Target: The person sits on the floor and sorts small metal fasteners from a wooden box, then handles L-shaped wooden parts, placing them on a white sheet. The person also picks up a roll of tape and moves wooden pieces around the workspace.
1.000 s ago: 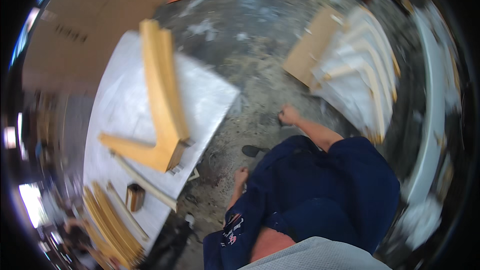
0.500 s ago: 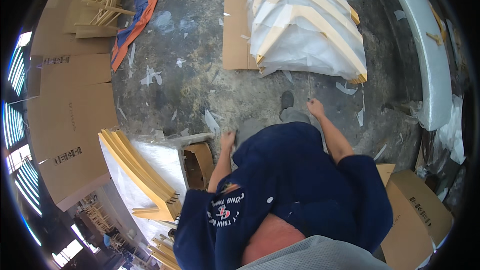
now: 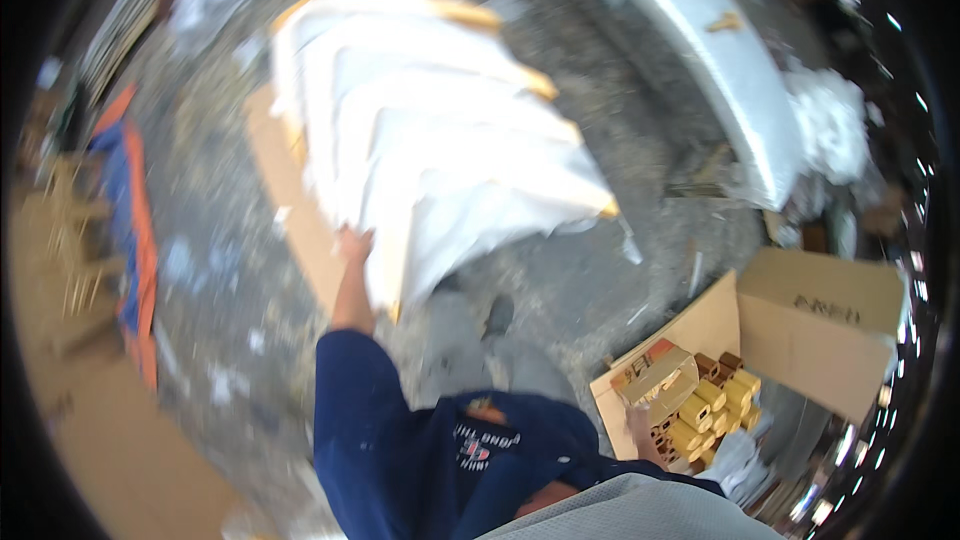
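Observation:
A stack of pale, V-shaped wooden pieces with white foam sheets (image 3: 480,155) between them lies in front of me on the floor. My left hand (image 3: 355,242) reaches to its near left edge and seems to touch it; blur hides how the fingers are set. My right hand (image 3: 638,422) is low on the right, close beside a small open carton (image 3: 660,380). Its fingers are smeared, so whether it touches the carton is unclear. Next to that carton lie several short yellow and brown wooden pieces (image 3: 715,410), stacked with their ends toward me.
Flat cardboard (image 3: 290,205) lies under the stack's left side. A large open carton (image 3: 820,320) stands at right. Beyond it runs a long foam-wrapped piece (image 3: 710,60). At left are a blue-and-orange sheet (image 3: 140,240) and wooden frames (image 3: 85,230). Paper scraps litter the floor.
My view has swung to the right, and the wrapped stack is nearer. My left hand has gone forward to the stack's edge. My right hand has moved back beside the small carton.

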`<state>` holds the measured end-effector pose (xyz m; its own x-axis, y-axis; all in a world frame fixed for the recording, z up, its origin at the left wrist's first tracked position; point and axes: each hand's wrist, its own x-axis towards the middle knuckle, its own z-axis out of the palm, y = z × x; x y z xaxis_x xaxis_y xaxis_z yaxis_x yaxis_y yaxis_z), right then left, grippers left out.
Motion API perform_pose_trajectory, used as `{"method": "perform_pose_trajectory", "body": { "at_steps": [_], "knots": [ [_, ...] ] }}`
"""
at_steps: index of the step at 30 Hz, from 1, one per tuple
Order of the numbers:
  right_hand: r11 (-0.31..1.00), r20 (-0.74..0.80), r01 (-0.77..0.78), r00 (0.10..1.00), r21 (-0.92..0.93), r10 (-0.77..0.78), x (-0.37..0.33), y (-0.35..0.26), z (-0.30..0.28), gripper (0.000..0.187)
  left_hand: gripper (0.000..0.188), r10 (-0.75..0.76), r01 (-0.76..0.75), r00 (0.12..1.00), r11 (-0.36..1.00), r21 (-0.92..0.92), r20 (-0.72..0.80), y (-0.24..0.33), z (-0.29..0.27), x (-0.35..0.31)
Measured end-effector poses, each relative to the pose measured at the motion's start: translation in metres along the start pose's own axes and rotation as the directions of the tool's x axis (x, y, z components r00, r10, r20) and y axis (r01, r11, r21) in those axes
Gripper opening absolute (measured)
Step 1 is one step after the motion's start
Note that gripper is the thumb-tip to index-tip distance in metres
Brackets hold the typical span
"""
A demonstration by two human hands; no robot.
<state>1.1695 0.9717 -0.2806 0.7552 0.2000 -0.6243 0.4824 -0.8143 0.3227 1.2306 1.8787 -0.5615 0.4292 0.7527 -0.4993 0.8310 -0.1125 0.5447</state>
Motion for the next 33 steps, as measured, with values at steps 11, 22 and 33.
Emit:
{"method": "perform_pose_trajectory", "body": {
  "at_steps": [11, 22, 33],
  "knots": [
    [0.191, 0.653, -0.649, 0.756, 0.736, 0.055, 0.093, -0.198, -0.172, 0.025, 0.026, 0.253, -0.152, 0.96, 0.833, 0.533, -0.123, -0.04, -0.114, 0.134],
    [0.012, 0.427, -0.431, 0.888, 0.902, -0.171, 0.236, -0.335, -0.308, 0.046, 0.015, 0.432, -0.426, 0.9, 0.899, -0.108, 0.052, 0.065, -0.1, -0.015],
    [-0.401, 0.024, -0.3, 0.824, 0.865, -0.565, 0.355, -0.477, -0.467, 0.069, 0.017, 0.218, -0.22, 0.97, 0.578, -0.786, -0.111, 0.245, -0.06, -0.026]
  ]
}}
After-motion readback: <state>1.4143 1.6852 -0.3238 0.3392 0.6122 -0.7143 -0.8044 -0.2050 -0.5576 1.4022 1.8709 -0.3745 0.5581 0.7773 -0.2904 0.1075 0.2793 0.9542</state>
